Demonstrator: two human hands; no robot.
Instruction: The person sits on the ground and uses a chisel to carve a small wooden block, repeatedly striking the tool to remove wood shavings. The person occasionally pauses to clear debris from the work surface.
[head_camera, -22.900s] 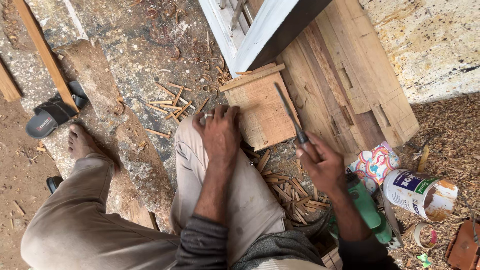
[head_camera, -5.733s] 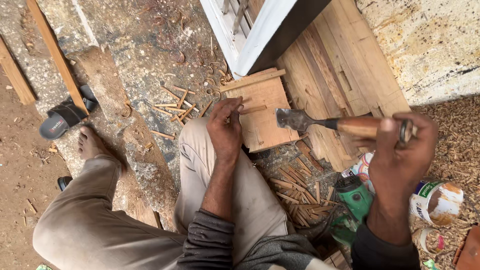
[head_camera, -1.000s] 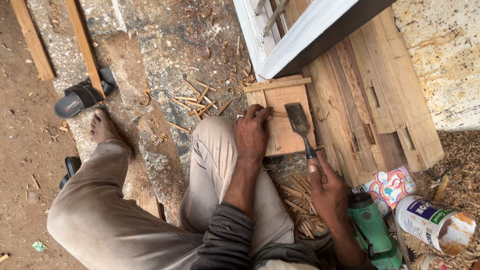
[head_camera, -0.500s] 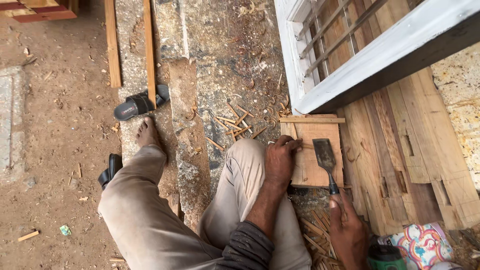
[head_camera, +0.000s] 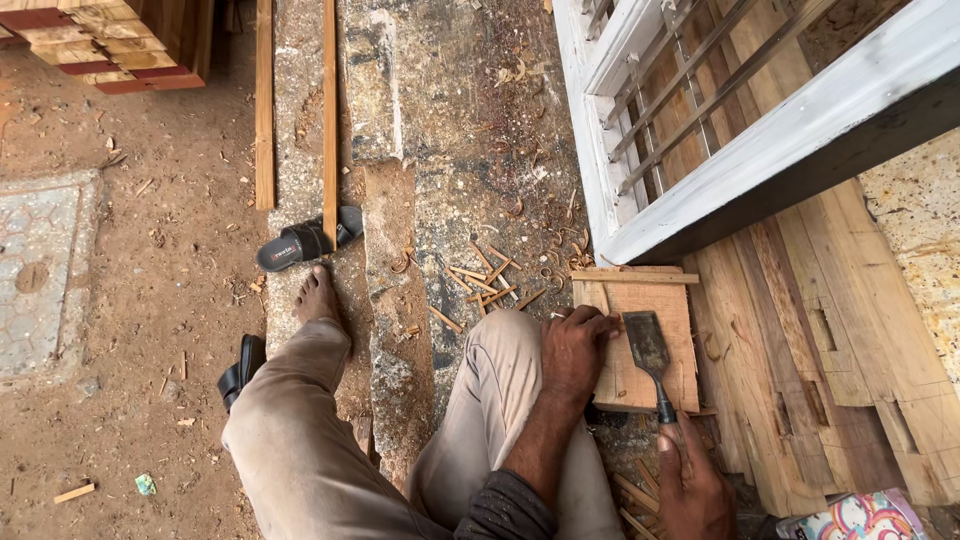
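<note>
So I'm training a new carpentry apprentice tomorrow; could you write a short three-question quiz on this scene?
1. True or false: the chisel blade rests on the small wooden board.
2. Which hand grips the chisel handle? A) left hand B) right hand
3. Fill in: the left hand presses on the board's ____ edge as the picture shows it.

Key:
1. True.
2. B, the right hand.
3. Left.
</note>
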